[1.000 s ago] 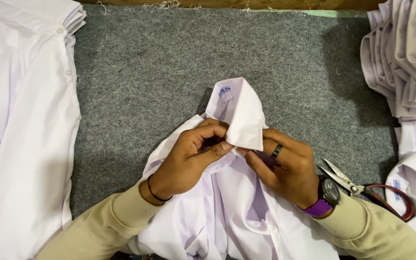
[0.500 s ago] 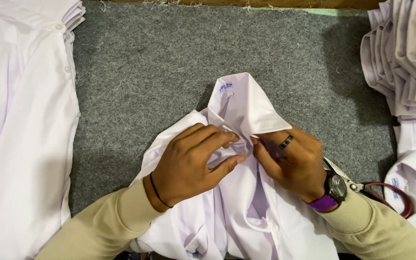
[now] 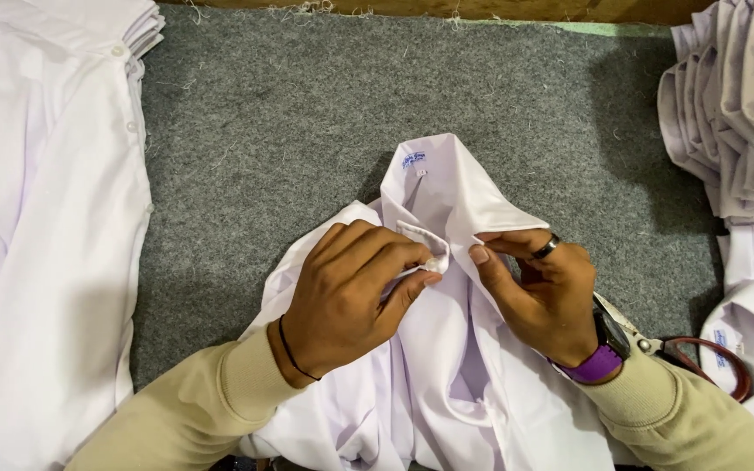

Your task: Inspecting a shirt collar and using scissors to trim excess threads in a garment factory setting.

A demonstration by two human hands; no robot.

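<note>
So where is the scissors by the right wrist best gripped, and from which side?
Best by the red handle loop, probably from the right. The scissors lies flat on the grey mat; its blade end is tucked under the right hand and wrist, while the loop lies exposed.

A small white rectangular label (image 3: pixel 413 160) with blue print sits inside the collar (image 3: pixel 447 187).

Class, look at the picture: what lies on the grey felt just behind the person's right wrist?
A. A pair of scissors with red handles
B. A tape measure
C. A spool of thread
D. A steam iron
A: metal blades and a red handle loop of the scissors show past the right hand, beside the purple watch.
</note>
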